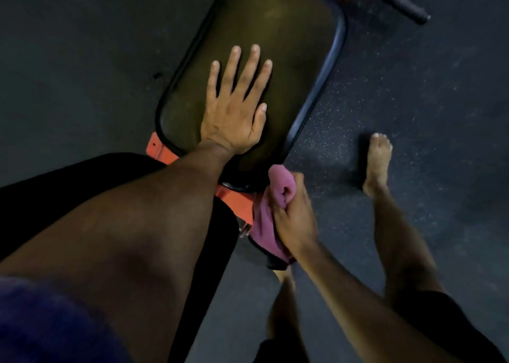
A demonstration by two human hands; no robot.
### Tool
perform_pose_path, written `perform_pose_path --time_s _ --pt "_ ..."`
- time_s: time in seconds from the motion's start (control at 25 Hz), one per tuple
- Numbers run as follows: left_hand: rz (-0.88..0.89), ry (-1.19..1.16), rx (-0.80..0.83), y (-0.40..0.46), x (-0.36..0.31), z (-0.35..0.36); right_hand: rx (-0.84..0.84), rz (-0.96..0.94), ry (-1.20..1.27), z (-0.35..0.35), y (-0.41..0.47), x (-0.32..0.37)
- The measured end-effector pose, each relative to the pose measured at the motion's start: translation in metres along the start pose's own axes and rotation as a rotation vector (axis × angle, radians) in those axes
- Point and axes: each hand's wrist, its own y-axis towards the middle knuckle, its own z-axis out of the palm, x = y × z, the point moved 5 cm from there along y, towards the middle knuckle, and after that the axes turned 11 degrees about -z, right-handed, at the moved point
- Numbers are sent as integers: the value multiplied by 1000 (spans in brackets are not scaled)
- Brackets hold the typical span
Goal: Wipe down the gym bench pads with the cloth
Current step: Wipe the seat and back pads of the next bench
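One black bench pad (297, 59), one pink cloth (264, 224). Left hand (234, 117) lies flat on the pad, fingers (249, 70) spread. Right hand (294, 216) grips the bunched cloth beside the pad's near end.

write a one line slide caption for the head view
Left hand flat on the black bench pad while the right hand grips a pink cloth at the pad's near edge, bare feet on dark gym flooring.

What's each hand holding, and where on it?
The right hand grips the pink cloth around its bunched middle. The left hand holds nothing; it rests flat on the bench pad.
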Motion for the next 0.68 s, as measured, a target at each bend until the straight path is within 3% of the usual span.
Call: perform_pose_path --time_s 0.24,0.4,0.48,0.68 --pt "19 -12 108 3 -3 -6 510 -275 -362 -91 72 33" --pt "-37 -135 395 3 0 -39 692 -426 -465 -128 67 95" --pt "-174 -15 587 -6 6 -75 808 -447 -611 -133 79 118" --pt "-516 413 823 -101 38 -209 956 -692 -1096 -116 106 197"
